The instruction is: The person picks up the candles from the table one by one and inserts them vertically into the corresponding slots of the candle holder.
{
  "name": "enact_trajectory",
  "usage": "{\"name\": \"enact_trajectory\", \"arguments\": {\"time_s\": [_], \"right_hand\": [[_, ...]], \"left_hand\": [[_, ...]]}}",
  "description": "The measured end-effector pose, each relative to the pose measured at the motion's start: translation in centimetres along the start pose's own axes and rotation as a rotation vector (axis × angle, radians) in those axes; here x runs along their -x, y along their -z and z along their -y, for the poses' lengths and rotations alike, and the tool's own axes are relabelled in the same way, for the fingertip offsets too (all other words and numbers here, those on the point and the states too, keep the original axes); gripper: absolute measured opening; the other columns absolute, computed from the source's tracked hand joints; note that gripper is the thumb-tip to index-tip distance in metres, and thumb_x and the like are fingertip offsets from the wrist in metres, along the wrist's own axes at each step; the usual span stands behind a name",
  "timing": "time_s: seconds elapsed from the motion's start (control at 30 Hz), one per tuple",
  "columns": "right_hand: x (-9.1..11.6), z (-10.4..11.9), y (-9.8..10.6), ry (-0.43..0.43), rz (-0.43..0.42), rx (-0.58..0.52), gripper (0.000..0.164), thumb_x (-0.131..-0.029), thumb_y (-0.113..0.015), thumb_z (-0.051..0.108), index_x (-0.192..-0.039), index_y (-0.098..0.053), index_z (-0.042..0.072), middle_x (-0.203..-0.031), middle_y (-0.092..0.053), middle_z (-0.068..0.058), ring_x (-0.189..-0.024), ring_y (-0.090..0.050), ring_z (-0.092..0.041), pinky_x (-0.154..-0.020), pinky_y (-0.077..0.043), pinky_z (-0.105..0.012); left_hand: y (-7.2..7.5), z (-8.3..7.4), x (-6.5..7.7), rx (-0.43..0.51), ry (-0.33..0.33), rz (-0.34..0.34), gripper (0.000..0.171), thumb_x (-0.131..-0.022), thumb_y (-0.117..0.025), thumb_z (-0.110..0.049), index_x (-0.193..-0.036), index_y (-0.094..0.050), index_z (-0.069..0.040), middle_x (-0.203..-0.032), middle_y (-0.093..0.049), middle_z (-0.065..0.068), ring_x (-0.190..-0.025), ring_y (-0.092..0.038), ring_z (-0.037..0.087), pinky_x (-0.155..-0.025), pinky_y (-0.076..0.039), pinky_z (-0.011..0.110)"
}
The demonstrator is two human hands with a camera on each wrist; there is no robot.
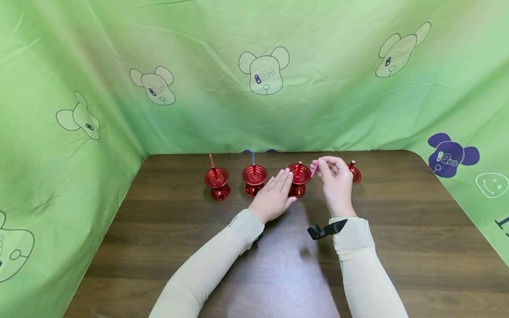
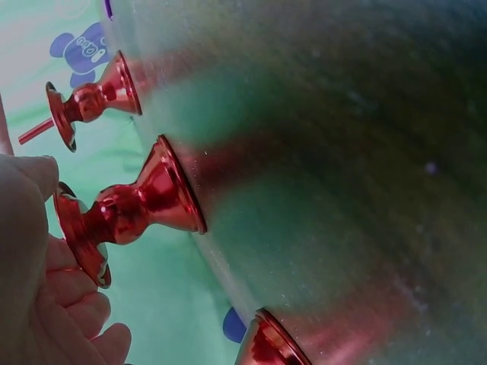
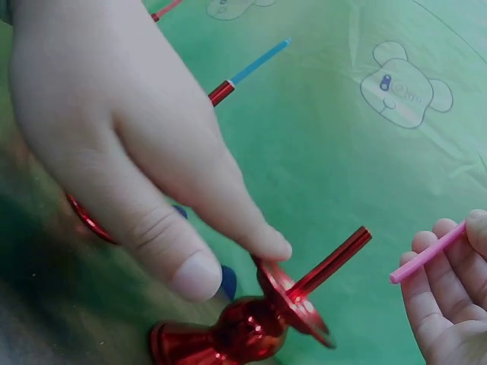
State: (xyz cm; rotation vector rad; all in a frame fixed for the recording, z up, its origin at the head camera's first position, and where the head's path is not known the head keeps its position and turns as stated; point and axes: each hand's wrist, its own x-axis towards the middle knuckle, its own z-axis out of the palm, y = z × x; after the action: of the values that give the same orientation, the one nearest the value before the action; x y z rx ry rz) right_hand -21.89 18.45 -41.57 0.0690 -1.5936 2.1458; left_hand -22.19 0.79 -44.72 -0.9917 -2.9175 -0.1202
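My left hand (image 1: 274, 196) reaches over to a shiny red metal candle holder (image 1: 298, 191), its straight fingers against the left rim of the dish. In the right wrist view, the index fingertip (image 3: 274, 245) rests at that rim, while the thumb (image 3: 199, 275) points down beside the stem. An empty tube (image 3: 331, 262) stands up from this dish. Just to its right, my right hand (image 1: 336, 183) pinches a thin pink candle (image 3: 428, 255) between thumb and fingers. The candle slants, its lower end near the dish in the head view.
Left of my hands stand two similar holders, one with a red candle (image 1: 211, 159), one with a blue candle (image 1: 253, 157). Another holder (image 1: 356, 175), its tube bare, is partly hidden behind my right hand. A green printed cloth (image 1: 207, 110) hangs behind the wooden table (image 1: 167, 238).
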Motion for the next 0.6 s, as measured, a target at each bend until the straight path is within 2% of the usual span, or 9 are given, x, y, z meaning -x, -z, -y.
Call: {"name": "enact_trajectory", "arguments": {"time_s": [0.33,0.6], "right_hand": [[-1.3,0.3,-1.4,0.066,0.035,0.033,0.005,-0.099,-0.063,0.005,-0.099,-0.063,0.0,-0.09,-0.072,-0.006,-0.082,-0.072,-0.016,-0.079,-0.059,-0.026],[-2.3,0.2,-2.3,0.087,0.058,0.029,0.011,-0.099,-0.063,0.002,-0.104,-0.062,-0.007,-0.091,-0.071,-0.008,-0.083,-0.071,-0.017,-0.08,-0.059,-0.026]], "left_hand": [[-0.1,0.0,-0.2,-0.015,0.004,0.002,0.074,-0.107,-0.039,-0.051,-0.162,-0.019,-0.005,-0.169,-0.016,0.01,-0.155,-0.014,0.021,-0.124,-0.018,0.035],[-0.3,0.1,-0.2,-0.041,0.0,-0.004,0.075,-0.107,-0.039,-0.052,-0.162,-0.02,-0.004,-0.168,-0.017,0.01,-0.155,-0.016,0.021,-0.124,-0.019,0.035]]}}
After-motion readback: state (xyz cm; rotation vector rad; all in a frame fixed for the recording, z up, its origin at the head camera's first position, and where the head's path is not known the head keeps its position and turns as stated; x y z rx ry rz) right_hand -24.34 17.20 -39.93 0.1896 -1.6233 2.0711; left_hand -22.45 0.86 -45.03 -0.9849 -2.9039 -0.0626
